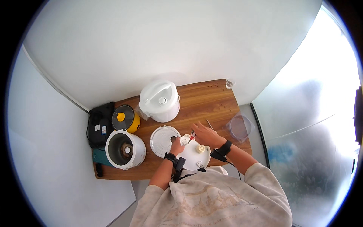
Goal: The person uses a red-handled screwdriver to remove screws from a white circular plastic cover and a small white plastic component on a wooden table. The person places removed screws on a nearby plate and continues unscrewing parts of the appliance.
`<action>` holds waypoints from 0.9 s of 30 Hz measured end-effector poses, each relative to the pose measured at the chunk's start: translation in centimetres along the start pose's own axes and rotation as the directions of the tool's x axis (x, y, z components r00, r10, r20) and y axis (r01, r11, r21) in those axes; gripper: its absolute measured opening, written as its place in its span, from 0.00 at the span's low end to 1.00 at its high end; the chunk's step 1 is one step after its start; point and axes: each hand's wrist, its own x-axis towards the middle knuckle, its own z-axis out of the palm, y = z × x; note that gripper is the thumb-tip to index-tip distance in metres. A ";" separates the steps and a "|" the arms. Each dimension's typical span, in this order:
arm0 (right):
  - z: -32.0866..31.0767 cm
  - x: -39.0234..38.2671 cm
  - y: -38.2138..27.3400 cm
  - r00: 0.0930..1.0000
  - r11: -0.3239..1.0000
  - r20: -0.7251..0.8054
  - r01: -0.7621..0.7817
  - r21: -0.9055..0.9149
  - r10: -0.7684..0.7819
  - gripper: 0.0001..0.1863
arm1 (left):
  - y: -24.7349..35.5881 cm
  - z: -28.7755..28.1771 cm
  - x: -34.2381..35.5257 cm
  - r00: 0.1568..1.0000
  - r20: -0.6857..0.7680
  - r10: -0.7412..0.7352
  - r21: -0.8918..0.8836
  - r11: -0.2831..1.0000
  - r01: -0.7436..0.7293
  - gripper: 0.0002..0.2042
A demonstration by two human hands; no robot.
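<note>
My left hand (176,147) pinches a small white plastic part (184,141) above the table. Its fingers are closed around the part's edge. In my right hand (207,135) is a screwdriver (192,135) with a red handle, its tip pointing down at the white part. Beneath both hands lies a round white cover (185,159), bearing a cream-coloured round plastic piece (200,148) and a small white block (199,164). A round white perforated disc (159,140) rests just left of my left hand. Details of the held part are too small to make out.
On the wooden table (204,96) stand a closed white rice cooker (160,104), an open white cooker body (138,151) and a yellow pot (134,123). A black bag (96,117) is far left. A thin rod (210,124), clear round container (239,127) and clear cup (229,84) are rightward.
</note>
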 end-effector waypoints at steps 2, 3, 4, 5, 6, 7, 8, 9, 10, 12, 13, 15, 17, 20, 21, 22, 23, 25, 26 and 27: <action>0.7 0.2 0.5 0.996 0.995 -0.055 0.076 0.059 -0.073 0.19 | 0.1 -0.1 0.0 1.000 0.010 -0.003 0.001 1.000 0.003 0.29; 0.9 0.1 0.8 0.999 0.998 -0.033 0.038 0.047 -0.037 0.20 | 0.2 0.0 0.0 1.000 0.015 -0.003 0.002 1.000 0.003 0.29; 0.5 0.2 0.3 1.000 0.999 -0.009 0.008 0.036 -0.008 0.20 | -0.1 0.0 0.1 1.000 0.016 -0.006 0.001 1.000 0.006 0.29; 0.2 0.3 -0.1 1.000 0.999 0.014 -0.022 0.023 0.022 0.20 | -0.4 0.1 0.2 1.000 0.018 -0.009 0.001 1.000 0.009 0.29; 0.2 0.5 -0.3 0.998 0.998 0.019 -0.053 -0.022 0.053 0.21 | -0.6 0.2 0.2 1.000 0.019 -0.011 0.001 1.000 0.011 0.29; 0.1 0.6 -0.3 0.996 0.994 0.018 -0.088 -0.069 0.089 0.21 | -0.5 0.2 0.2 1.000 0.017 -0.009 0.005 1.000 0.009 0.29; 0.0 0.6 -0.4 0.992 0.986 0.016 -0.122 -0.115 0.125 0.21 | -0.3 0.1 0.2 1.000 0.015 -0.007 0.009 1.000 0.007 0.29; -0.4 0.5 -0.4 0.994 0.986 0.023 -0.106 -0.126 0.109 0.20 | -0.2 0.1 0.2 1.000 0.014 -0.006 0.014 1.000 0.006 0.29; -0.9 0.4 -0.6 0.995 0.987 0.032 -0.087 -0.134 0.092 0.20 | -0.4 0.2 0.2 1.000 0.008 0.001 0.007 1.000 -0.001 0.29; -0.9 0.3 -0.2 1.000 0.994 0.022 -0.009 -0.108 0.011 0.20 | -0.8 0.3 0.2 1.000 -0.004 0.013 -0.008 1.000 -0.013 0.29; -0.5 0.3 0.4 0.999 0.996 0.000 0.046 -0.079 -0.046 0.20 | -0.6 0.4 0.2 1.000 -0.001 0.011 0.006 1.000 -0.011 0.29; 0.1 0.1 1.4 0.997 0.996 -0.015 0.077 -0.036 -0.078 0.20 | -0.1 0.3 0.4 1.000 0.005 0.005 0.034 0.999 -0.006 0.28; 0.2 0.4 0.8 0.999 0.999 0.021 0.047 0.004 -0.047 0.19 | -1.0 0.8 0.6 0.999 -0.026 0.026 0.027 0.999 -0.026 0.28; 0.0 1.1 -0.2 0.990 0.981 0.048 -0.125 -0.146 0.134 0.20 | -1.4 1.1 0.4 0.999 -0.036 0.035 0.016 0.999 -0.035 0.26; -0.2 1.1 -0.1 0.993 0.990 0.020 -0.110 -0.090 0.113 0.17 | -1.2 1.2 0.2 0.998 -0.048 0.052 0.012 0.999 -0.051 0.26; -0.5 1.1 -0.1 0.997 0.991 0.013 -0.079 -0.111 0.081 0.17 | -1.2 0.9 0.2 0.995 -0.067 0.068 0.007 0.998 -0.067 0.26; -0.6 0.9 -0.2 0.999 0.990 0.008 -0.047 -0.131 0.048 0.17 | -1.3 0.9 0.3 0.997 -0.056 0.052 0.014 0.999 -0.052 0.27; -0.2 0.5 0.3 0.997 0.991 -0.050 0.053 -0.122 -0.059 0.16 | -1.3 1.1 0.3 0.999 -0.041 0.027 0.004 1.000 -0.027 0.26; 0.2 0.5 0.7 0.997 0.996 -0.038 0.062 -0.063 -0.064 0.17 | -1.1 1.0 0.3 0.999 -0.034 0.018 0.000 1.000 -0.018 0.26; 0.6 0.5 1.1 0.997 0.998 -0.027 0.070 -0.003 -0.070 0.18 | -1.1 1.0 0.4 0.998 -0.057 0.036 0.002 0.999 -0.036 0.26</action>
